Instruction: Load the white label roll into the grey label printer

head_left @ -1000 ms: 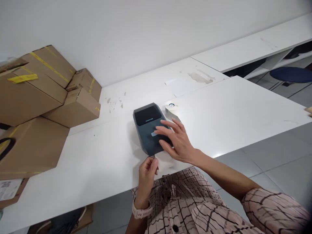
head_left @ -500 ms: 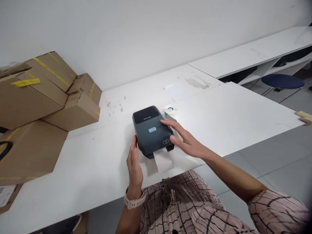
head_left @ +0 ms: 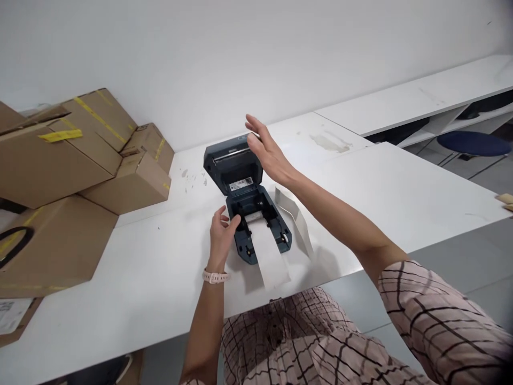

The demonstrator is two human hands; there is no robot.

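Observation:
A dark blue-grey label printer [head_left: 286, 238] sits on the white table with its lid [head_left: 224, 160] raised and tilted back. A white paper strip [head_left: 269, 254] runs from a roll inside the base over the front edge. My left hand [head_left: 222, 235] is at the printer's left side, thumb at the base's rim, fingers loosely bent and apart. At the right edge of the raised lid, my right hand [head_left: 267, 151] has its fingers stretched out; whether its palm presses the lid is unclear. A second paper strip [head_left: 295, 215] stands curled on edge beside the printer's right side.
Cardboard boxes [head_left: 132, 184] with yellow tape are stacked at the table's left. A white wall [head_left: 240, 59] rises behind the table [head_left: 160, 272]. A blue stool [head_left: 473, 143] stands at the far right near a white shelf unit [head_left: 412, 96].
The printer's lid has swung up and back from closed, showing the inside. My right hand has moved up and away with it. My left hand has shifted forward along the printer's side.

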